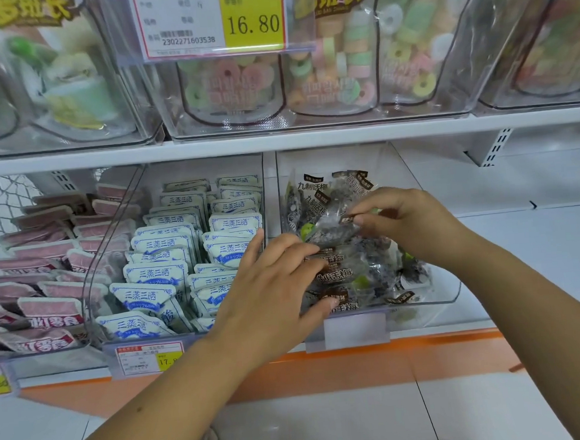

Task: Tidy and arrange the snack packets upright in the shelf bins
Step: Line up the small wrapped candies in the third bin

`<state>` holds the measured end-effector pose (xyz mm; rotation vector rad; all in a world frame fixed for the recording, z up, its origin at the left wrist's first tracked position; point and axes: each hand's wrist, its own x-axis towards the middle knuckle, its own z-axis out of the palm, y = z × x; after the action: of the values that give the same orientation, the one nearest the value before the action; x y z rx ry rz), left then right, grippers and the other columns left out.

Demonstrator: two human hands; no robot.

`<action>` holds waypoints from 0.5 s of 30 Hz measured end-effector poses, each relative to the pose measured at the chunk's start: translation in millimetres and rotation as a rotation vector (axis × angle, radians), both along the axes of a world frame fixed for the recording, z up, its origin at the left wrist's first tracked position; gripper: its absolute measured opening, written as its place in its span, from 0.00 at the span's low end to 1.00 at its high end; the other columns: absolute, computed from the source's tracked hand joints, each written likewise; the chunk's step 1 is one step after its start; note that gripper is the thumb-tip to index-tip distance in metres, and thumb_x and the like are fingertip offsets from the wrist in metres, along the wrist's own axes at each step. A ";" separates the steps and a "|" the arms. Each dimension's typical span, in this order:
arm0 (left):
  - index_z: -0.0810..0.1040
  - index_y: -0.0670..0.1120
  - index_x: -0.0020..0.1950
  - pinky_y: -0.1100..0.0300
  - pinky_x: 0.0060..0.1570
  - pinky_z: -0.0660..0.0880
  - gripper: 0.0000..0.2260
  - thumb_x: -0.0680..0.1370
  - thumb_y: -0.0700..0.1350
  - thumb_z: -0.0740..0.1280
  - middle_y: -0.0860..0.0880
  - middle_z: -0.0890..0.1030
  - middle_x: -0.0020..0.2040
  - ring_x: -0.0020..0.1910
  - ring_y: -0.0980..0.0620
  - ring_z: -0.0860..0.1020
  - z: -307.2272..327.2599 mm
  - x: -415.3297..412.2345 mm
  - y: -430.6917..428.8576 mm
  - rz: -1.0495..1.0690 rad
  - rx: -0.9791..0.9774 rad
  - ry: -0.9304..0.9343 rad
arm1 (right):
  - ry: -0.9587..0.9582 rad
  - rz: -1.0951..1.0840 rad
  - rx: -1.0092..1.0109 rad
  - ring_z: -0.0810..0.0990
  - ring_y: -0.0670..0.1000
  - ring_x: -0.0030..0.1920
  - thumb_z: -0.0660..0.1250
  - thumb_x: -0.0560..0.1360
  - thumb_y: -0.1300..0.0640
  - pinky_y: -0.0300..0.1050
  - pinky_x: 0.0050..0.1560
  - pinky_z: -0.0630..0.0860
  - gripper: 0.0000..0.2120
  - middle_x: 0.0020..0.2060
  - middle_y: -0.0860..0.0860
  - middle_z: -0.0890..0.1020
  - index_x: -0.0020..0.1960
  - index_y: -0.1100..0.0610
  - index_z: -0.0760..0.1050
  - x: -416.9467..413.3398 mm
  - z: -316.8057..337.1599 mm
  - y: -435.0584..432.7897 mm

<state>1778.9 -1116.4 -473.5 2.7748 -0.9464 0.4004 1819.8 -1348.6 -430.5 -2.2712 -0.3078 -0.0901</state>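
Both hands are working in the right-hand clear bin [438, 295] on the lower shelf, the one holding the dark plum packets [334, 278]. The right hand [409, 221] is pinching the top edge of one packet [332, 229] between thumb and forefinger, other fingers curled in. It looks like it's taking it by the seal so the packet hangs upright. The left hand [276, 286] is lying mostly flat, fingers straight and slightly spread, pressing on the near packets and gripping nothing. My read is that it's bracing the front of the pile so nothing slides while the pinched one is being placed. The rest of this bin is sitting jumbled, some packets tilted and some flat, so I'm judging this bin as far from done. The white-and-blue packets [181, 255] in the middle bin are standing in neat rows, leaning back. The pink packets [41, 271] in the left bin are overlapping loosely. Ring candy bags [332, 62] are sitting in the bins above, with a price tag [212, 19] hanging in front. Risk: the film looks glossy, so the pinch may be slipping.
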 end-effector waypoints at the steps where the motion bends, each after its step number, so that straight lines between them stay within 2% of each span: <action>1: 0.77 0.52 0.65 0.42 0.73 0.54 0.26 0.77 0.65 0.55 0.56 0.75 0.65 0.69 0.53 0.66 -0.1 0.1 0.0 0.001 0.001 0.002 | 0.026 -0.002 0.025 0.80 0.45 0.38 0.71 0.75 0.57 0.45 0.44 0.77 0.06 0.42 0.45 0.83 0.47 0.46 0.83 -1.6 1.1 1.0; 3: 0.77 0.52 0.66 0.41 0.74 0.55 0.26 0.77 0.66 0.55 0.56 0.75 0.66 0.70 0.53 0.65 -0.3 0.3 0.0 0.004 0.005 0.003 | 0.066 -0.039 0.101 0.81 0.43 0.43 0.70 0.75 0.53 0.42 0.46 0.76 0.04 0.43 0.44 0.84 0.44 0.49 0.84 -3.5 4.6 1.4; 4: 0.77 0.52 0.66 0.41 0.74 0.55 0.26 0.77 0.66 0.55 0.56 0.75 0.66 0.70 0.53 0.65 -0.5 0.3 0.0 0.006 0.005 0.002 | 0.064 -0.074 0.118 0.81 0.43 0.44 0.70 0.75 0.50 0.41 0.46 0.76 0.07 0.44 0.45 0.83 0.42 0.51 0.83 -3.8 5.9 1.1; 6: 0.77 0.52 0.65 0.42 0.74 0.54 0.26 0.77 0.65 0.55 0.56 0.75 0.66 0.70 0.53 0.65 -0.7 0.2 0.0 0.006 0.002 -0.004 | 0.033 -0.139 0.136 0.80 0.41 0.42 0.72 0.72 0.48 0.38 0.41 0.75 0.06 0.43 0.47 0.82 0.40 0.50 0.81 -3.0 6.1 1.6; 7: 0.77 0.52 0.65 0.42 0.73 0.54 0.26 0.77 0.65 0.55 0.56 0.75 0.66 0.69 0.53 0.65 -0.6 0.2 -0.2 0.005 0.002 -0.008 | 0.014 -0.154 0.149 0.80 0.40 0.44 0.74 0.71 0.52 0.35 0.41 0.75 0.04 0.47 0.47 0.80 0.42 0.50 0.80 -2.5 6.0 3.0; 9: 0.77 0.52 0.65 0.43 0.73 0.54 0.25 0.77 0.65 0.55 0.56 0.75 0.66 0.69 0.53 0.65 -0.5 0.2 -0.4 0.003 0.003 -0.008 | -0.006 -0.172 0.146 0.80 0.43 0.49 0.73 0.72 0.64 0.30 0.41 0.76 0.15 0.55 0.49 0.77 0.53 0.49 0.76 1.5 2.0 3.9; 10: 0.77 0.52 0.65 0.42 0.73 0.54 0.25 0.77 0.65 0.55 0.56 0.75 0.66 0.69 0.53 0.65 -0.5 0.1 -0.5 0.004 0.004 -0.007 | -0.016 -0.182 0.168 0.80 0.43 0.48 0.70 0.72 0.68 0.31 0.39 0.76 0.21 0.57 0.50 0.76 0.59 0.49 0.73 2.9 2.3 4.3; 11: 0.77 0.52 0.65 0.42 0.73 0.54 0.25 0.77 0.65 0.55 0.56 0.75 0.66 0.69 0.53 0.65 -0.3 0.0 -0.4 0.005 0.006 -0.006 | -0.032 -0.188 0.227 0.81 0.43 0.47 0.68 0.73 0.71 0.33 0.38 0.77 0.25 0.57 0.51 0.77 0.63 0.48 0.70 3.3 4.7 5.1; 13: 0.77 0.52 0.65 0.42 0.73 0.55 0.26 0.77 0.65 0.55 0.56 0.75 0.66 0.69 0.53 0.65 -0.3 -0.3 -0.3 0.008 0.011 -0.002 | -0.084 -0.172 0.388 0.83 0.47 0.47 0.66 0.74 0.72 0.42 0.45 0.79 0.26 0.51 0.52 0.82 0.64 0.48 0.67 5.4 7.8 6.8; 15: 0.77 0.52 0.65 0.41 0.74 0.56 0.26 0.77 0.65 0.55 0.56 0.75 0.66 0.69 0.53 0.65 0.1 -0.5 0.0 0.012 0.011 0.003 | -0.102 -0.137 0.391 0.84 0.47 0.46 0.69 0.74 0.68 0.41 0.49 0.78 0.23 0.43 0.49 0.85 0.62 0.47 0.68 5.6 8.4 12.1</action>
<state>1778.3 -1116.3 -473.4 2.7912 -0.9348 0.3945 1825.4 -1336.5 -422.1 -1.8992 -0.1691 -0.3114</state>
